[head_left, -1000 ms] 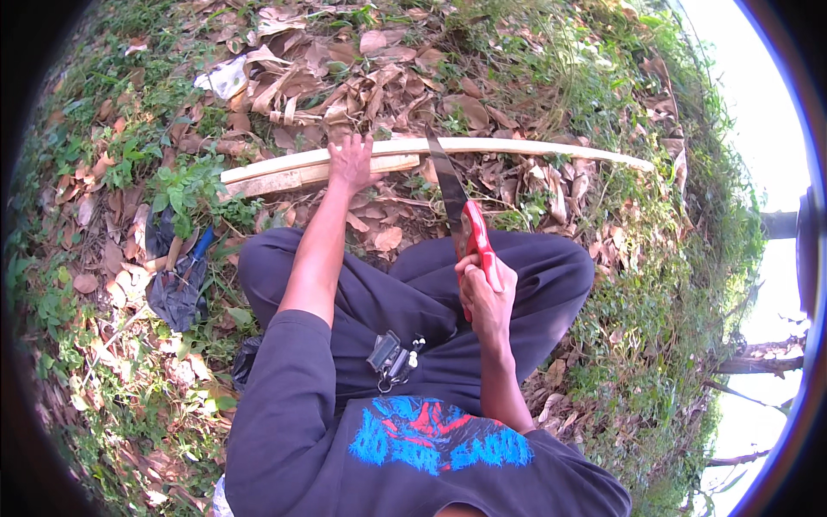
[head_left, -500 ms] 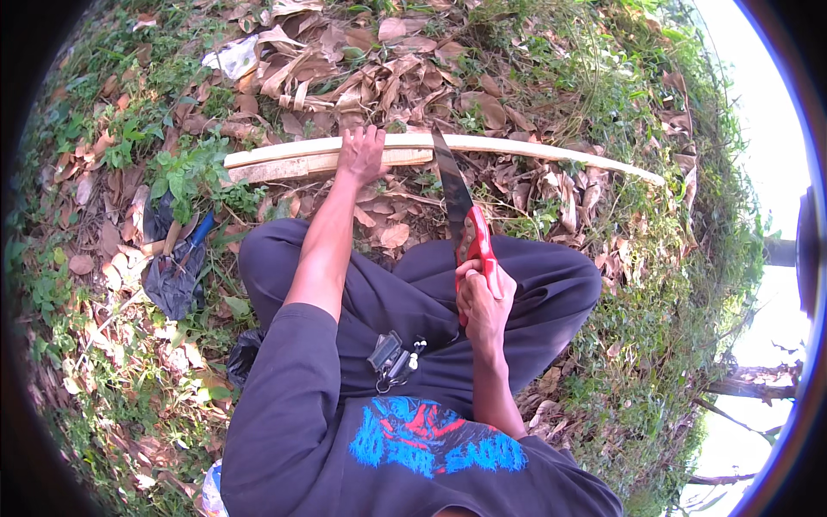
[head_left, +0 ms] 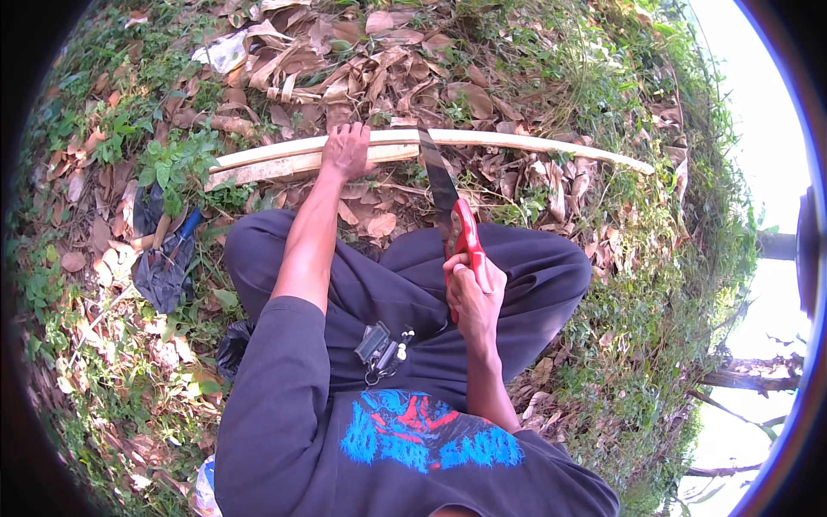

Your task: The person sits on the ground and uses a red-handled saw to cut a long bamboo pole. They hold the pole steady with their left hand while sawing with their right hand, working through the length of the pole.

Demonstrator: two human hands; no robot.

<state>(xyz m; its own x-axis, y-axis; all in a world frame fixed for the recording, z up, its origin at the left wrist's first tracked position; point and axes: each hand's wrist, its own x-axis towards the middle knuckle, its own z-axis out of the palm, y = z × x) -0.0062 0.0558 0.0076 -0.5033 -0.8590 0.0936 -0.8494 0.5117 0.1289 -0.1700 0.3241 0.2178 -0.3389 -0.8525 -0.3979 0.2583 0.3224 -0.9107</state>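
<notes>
A long pale wooden strip lies crosswise on the ground in front of me, looking bowed in this view. Shorter wooden pieces lie along its near side on the left. My left hand presses over the strip, its fingers curled across the far edge. In my right hand is a handsaw with a red handle and dark blade, fingers wrapped around the grip. The blade crosses the strip just right of my left hand, beside the end of the shorter pieces, its tip past the far edge. Its teeth are too small to make out.
To the left, a black plastic bag lies beside a blue-handled tool. A bunch of keys rests on my lap between my crossed legs. Dry leaves and green plants cover the ground around the wood.
The whole view has shifted slightly, so everything appears a little further left and up. Both hands keep their grips, and the saw still lies across the strip, perhaps drawn slightly toward me.
</notes>
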